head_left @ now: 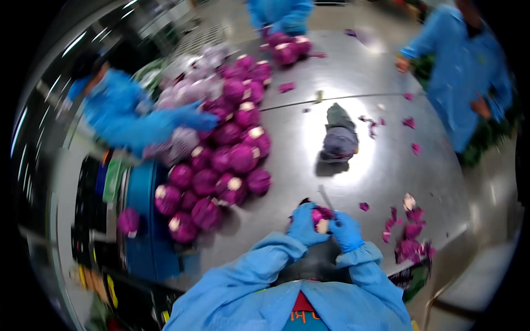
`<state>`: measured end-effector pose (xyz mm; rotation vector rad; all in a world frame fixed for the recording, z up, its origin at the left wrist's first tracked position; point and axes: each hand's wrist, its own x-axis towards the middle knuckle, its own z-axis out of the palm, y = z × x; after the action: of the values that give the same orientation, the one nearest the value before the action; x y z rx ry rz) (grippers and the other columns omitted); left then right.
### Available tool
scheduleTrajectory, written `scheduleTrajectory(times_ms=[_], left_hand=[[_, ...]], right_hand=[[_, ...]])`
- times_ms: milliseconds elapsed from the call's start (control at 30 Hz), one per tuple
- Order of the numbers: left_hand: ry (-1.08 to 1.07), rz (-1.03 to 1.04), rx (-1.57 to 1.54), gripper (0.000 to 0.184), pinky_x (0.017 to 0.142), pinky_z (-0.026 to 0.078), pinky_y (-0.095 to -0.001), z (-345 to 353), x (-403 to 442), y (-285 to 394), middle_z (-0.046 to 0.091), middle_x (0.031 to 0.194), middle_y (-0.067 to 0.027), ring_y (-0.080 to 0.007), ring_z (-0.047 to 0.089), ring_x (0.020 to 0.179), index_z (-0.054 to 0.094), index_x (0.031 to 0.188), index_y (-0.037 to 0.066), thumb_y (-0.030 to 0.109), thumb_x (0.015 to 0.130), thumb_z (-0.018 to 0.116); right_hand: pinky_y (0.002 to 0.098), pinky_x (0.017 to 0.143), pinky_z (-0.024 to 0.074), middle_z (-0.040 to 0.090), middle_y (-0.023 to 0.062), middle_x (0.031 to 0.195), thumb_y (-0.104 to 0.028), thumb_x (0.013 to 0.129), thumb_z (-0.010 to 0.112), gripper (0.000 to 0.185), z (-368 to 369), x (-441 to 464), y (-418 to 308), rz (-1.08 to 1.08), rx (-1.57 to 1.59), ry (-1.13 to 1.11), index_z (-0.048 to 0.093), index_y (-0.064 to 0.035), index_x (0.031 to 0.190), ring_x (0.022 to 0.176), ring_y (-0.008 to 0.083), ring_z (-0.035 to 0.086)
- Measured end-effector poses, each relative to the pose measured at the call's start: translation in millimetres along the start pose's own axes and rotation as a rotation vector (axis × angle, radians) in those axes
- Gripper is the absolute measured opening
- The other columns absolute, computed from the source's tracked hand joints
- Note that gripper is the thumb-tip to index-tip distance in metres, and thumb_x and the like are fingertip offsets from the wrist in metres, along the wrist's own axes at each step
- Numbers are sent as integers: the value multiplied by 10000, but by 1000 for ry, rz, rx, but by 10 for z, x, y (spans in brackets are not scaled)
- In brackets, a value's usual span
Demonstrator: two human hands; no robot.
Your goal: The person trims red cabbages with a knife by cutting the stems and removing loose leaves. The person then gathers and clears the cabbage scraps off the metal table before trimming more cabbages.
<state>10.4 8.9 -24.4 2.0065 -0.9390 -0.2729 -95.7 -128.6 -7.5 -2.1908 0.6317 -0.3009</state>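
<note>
A red cabbage (320, 215) with a pale cut stem is held at the near edge of the metal table. My left hand (305, 225), in a blue glove, is wrapped round its left side. At its right side my gloved right hand (346, 231) is closed on a knife (326, 197), whose thin blade points up and away; the handle is mostly hidden in the fingers. Farther out on the table lies a dark cabbage with loose green outer leaves (339, 138).
A big pile of purple cabbages (226, 149) covers the table's left side, some in white net sleeves. Leaf scraps (411, 237) lie at the right edge of the metal table (292, 127). Co-workers stand at left, far side and right. A blue bin (146, 220) is at lower left.
</note>
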Motion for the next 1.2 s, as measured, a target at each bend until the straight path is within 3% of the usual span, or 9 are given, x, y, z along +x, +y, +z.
scheduleTrajectory(times_ms=[233,333,467,667,833,867,933,1067,1200], left_hand=[[-61,27,-200,980,1024,372,-445,-272,-197,-209,451,1246,-200,-381,450,1159,391,1303,79,371,509,884],[75,-133,-324,1049,1043,358,-431,-280,-318,-197,396,1298,-193,-368,434,1183,321,1343,66,356,512,892],[3,-216,-217,1105,1071,337,-426,-318,-182,-56,344,1355,-216,-378,392,1241,277,1385,60,377,522,889],[-157,-284,-327,968,1079,342,-395,-644,-165,-51,402,1373,-210,-342,412,1267,332,1422,40,469,693,802],[1061,-62,193,492,722,486,-264,-2263,-377,-651,570,1000,-71,-136,558,792,483,1248,18,-8,789,658],[1376,-28,-100,548,777,469,-278,-2700,-377,-569,544,1089,-96,-145,547,896,434,1274,0,-24,770,650],[1812,-387,712,743,984,380,-414,-3633,-914,-1282,427,1260,-188,-310,464,1113,344,1338,-34,98,727,746],[1752,-1052,452,1122,1171,176,-372,-4456,-1517,-1076,227,1507,-240,-322,226,1413,183,1457,-34,306,640,872],[1530,-552,-81,972,1117,278,-333,-4618,-1918,-1764,407,1425,-172,-252,399,1320,318,1426,-13,246,667,866]], right_hand=[[317,594,448,667,59,770,-171,852,669,146,-235,69,1213,418,329,272,679,-26,867,673,137,545],[272,662,467,627,50,888,-178,897,641,356,-725,-21,2023,589,26,80,613,-27,1218,752,132,546],[264,697,458,579,59,949,-193,899,656,562,-856,-62,1059,378,-331,421,442,-94,1409,780,137,532],[288,816,416,548,5,1077,-130,713,807,819,-218,-40,-441,-19,146,-22,428,-164,1439,943,133,481],[364,895,452,524,113,1131,-260,662,847,941,43,-18,-586,-167,22,-79,365,-144,1462,1011,283,539],[365,893,452,520,110,1133,-260,669,843,927,52,-5,-538,-150,19,-57,372,-141,1458,1008,280,539],[367,892,450,513,106,1140,-257,682,835,902,52,43,-406,-64,34,-25,382,-136,1453,1009,275,536],[374,961,427,484,123,1215,-192,690,823,871,14,131,-198,13,30,-2,394,-138,1446,1102,283,510],[395,1050,373,440,160,1342,-158,677,821,942,-88,9,-555,-175,-87,0,324,-159,1478,1232,321,445]])
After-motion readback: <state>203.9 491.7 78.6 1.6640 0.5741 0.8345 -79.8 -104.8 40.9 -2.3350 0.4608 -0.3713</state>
